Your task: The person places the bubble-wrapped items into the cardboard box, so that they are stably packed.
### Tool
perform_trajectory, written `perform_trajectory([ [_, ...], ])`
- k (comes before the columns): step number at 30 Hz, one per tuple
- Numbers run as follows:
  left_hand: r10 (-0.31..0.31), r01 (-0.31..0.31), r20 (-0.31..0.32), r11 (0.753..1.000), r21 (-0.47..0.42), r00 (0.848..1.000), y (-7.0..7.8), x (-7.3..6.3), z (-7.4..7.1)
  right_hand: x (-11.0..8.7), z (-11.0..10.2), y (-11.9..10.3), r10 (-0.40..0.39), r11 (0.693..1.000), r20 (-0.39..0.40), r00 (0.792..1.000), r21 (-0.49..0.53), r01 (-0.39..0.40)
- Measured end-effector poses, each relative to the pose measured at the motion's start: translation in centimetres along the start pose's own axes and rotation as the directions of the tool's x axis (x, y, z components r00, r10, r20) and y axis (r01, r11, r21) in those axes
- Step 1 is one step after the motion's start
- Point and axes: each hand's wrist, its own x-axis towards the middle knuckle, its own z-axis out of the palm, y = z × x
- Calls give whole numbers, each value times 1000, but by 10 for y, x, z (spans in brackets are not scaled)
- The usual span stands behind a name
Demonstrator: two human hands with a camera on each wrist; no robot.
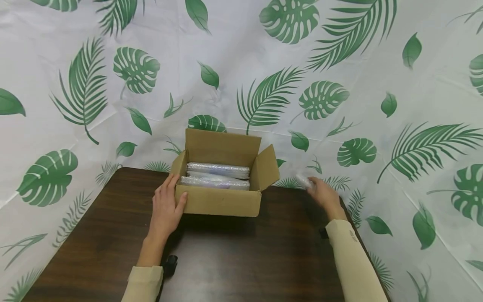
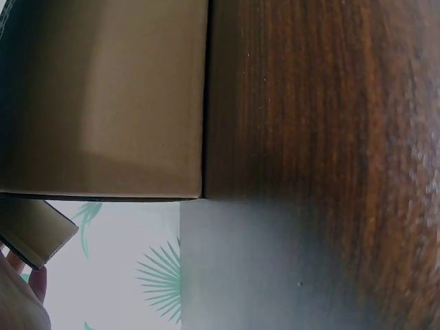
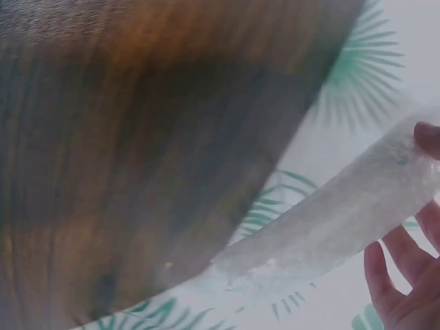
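Observation:
An open cardboard box (image 1: pixel 219 202) stands on the table, with several flat packages (image 1: pixel 215 183) in clear bubble wrap inside. My left hand (image 1: pixel 165 206) rests on its left front corner, fingers along the left side and thumb on the front panel. In the left wrist view, that hand (image 2: pixel 20 302) shows only partly, at the lower left beside a flap (image 2: pixel 34 234). Off to the right of the box, my right hand (image 1: pixel 323 193) holds a bubble-wrapped package (image 3: pixel 330 213) between thumb and fingers, above the table's far right corner. The wrap blurs whatever lies inside it.
The dark wooden table (image 1: pixel 241 256) reaches back to a white leaf-print sheet (image 1: pixel 234 100) hanging behind and at the sides. One box flap (image 1: pixel 267 167) sticks out to the right, and the back flap (image 1: pixel 222 146) stands up.

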Motion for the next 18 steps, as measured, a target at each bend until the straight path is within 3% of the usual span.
perform_trajectory([
  [7, 9, -9, 16, 1000, 12, 1000, -1, -2, -4, -3, -24, -27, -89, 994, -163, 983, 50, 98],
  [13, 38, -38, -3, 999, 9, 999, -2, -3, -5, -8, -54, -65, -146, 988, -353, 924, -6, 154],
  [18, 38, -38, -5, 999, 6, 999, -3, -3, -4, -14, -77, -96, -207, 976, -447, 870, -40, 212],
])
